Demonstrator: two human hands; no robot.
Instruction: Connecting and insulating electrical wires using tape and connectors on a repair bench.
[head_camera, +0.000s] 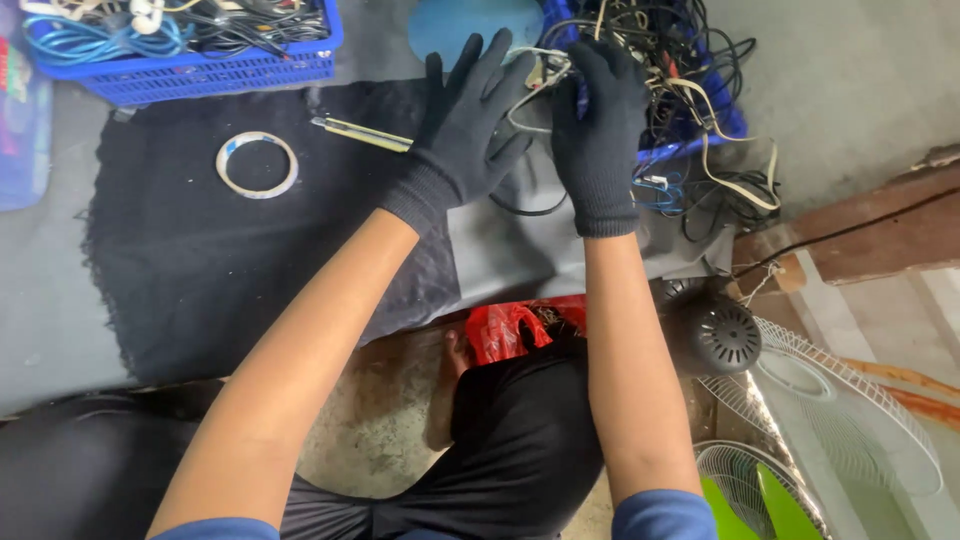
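Both my hands wear black knit gloves. My left hand (468, 125) has its fingers spread and rests against a tangle of cables (690, 75) that spills from a blue basket (730, 120) at the top middle. My right hand (600, 125) is curled around a pale cable from that tangle, near a small white connector (540, 70). A slim yellowish tool (360, 133) lies on the black cloth (200, 260) just left of my left hand.
A tape roll ring (257, 165) lies on the black cloth. Another blue basket (200, 70) of cables stands top left. A red plastic bag (505, 330) sits near my knee. A fan motor (715, 335) and white fan guards (850, 420) lie at the right.
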